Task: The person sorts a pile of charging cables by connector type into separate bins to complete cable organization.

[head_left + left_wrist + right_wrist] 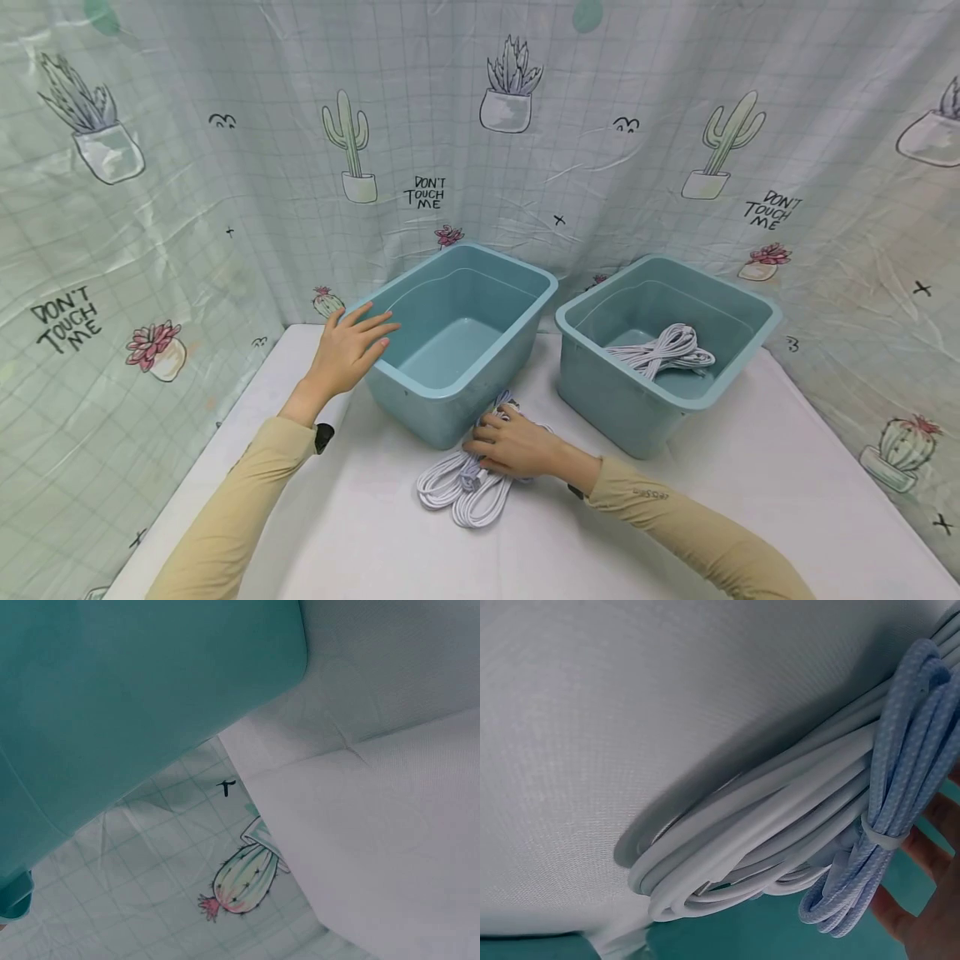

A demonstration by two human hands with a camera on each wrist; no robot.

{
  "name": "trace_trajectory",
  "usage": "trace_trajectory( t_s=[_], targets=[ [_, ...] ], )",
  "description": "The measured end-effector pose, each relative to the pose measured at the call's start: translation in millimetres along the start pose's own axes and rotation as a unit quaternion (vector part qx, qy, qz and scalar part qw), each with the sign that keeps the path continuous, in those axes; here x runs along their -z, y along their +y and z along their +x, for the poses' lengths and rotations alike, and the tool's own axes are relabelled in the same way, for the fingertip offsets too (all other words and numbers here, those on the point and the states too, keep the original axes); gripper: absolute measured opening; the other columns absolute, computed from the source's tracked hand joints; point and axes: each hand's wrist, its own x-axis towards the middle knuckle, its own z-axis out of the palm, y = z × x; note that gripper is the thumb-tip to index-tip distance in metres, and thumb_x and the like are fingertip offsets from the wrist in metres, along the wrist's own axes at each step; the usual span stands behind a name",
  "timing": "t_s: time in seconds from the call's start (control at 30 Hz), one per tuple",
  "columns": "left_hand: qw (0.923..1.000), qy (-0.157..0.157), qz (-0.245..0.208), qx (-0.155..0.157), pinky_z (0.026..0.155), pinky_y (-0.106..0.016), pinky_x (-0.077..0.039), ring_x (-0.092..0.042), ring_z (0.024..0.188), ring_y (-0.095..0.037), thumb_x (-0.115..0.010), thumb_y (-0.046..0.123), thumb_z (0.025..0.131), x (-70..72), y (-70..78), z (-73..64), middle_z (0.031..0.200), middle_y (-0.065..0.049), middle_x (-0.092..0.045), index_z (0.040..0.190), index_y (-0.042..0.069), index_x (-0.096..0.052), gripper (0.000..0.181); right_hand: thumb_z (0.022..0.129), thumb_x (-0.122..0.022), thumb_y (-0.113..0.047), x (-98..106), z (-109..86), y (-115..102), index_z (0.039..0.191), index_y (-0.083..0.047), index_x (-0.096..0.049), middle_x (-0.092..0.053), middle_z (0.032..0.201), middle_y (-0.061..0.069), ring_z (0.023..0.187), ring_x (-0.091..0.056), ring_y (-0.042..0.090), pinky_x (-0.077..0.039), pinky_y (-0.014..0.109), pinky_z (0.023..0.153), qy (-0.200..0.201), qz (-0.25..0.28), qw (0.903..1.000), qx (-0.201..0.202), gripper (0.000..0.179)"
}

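Observation:
My right hand (517,444) reaches over coiled cables in front of the left bin. Its curved fingers (926,855) grip a light-blue braided cable (911,765), bundled with a white tie. That cable lies against several white cable coils (765,825) on the table; the hand covers part of the pile in the head view. My left hand (351,346) has its fingers spread over the near-left rim of the left teal bin (442,392) and holds nothing. The left wrist view shows mostly that bin's outer wall (150,690).
A second teal bin (615,417) stands to the right, with bundled white cables (663,350) inside. Both bins sit on a white-covered table (390,558). A cactus-print curtain (465,158) hangs behind and along the sides.

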Motion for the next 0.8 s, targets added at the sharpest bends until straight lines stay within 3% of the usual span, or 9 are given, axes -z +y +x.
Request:
trace_trajectory(
  t_s=[0.17, 0.37, 0.8],
  targets=[
    [1.0000, -0.001, -0.001, 0.002, 0.105, -0.060, -0.014, -0.035, 0.128, -0.035, -0.047, 0.026, 0.091, -0.1, 0.3, 0.2, 0.128, -0.009, -0.053, 0.118, 0.018, -0.060, 0.032, 0.093, -0.041, -0.039, -0.3, 0.9, -1.0, 0.125, -0.025, -0.048, -0.055, 0.110, -0.006, 0.103, -0.045, 0.014, -0.038, 0.042, 0.091, -0.024, 0.009, 0.9997, -0.005, 0.035],
    [1.0000, 0.001, -0.003, 0.000, 0.105, -0.060, -0.014, -0.035, 0.128, -0.035, -0.044, 0.030, 0.092, -0.3, 0.4, -0.2, 0.128, -0.009, -0.053, 0.118, 0.017, -0.060, 0.033, 0.091, -0.045, -0.039, 1.5, 1.1, -1.7, 0.125, -0.024, -0.049, -0.054, 0.109, -0.005, 0.102, -0.045, 0.016, -0.040, 0.042, 0.088, -0.013, 0.005, 0.9999, -0.004, 0.037],
    [1.0000, 0.002, -0.002, 0.001, 0.105, -0.060, -0.015, -0.036, 0.127, -0.034, -0.037, 0.038, 0.094, 0.9, 1.5, 0.2, 0.128, -0.009, -0.054, 0.118, 0.017, -0.060, 0.039, 0.091, -0.045, -0.038, 7.2, -0.3, -4.0, 0.106, -0.022, -0.049, -0.053, 0.105, -0.006, 0.096, -0.045, 0.015, -0.039, 0.036, 0.082, 0.002, 0.019, 0.9998, -0.005, 0.022]
  ],
)
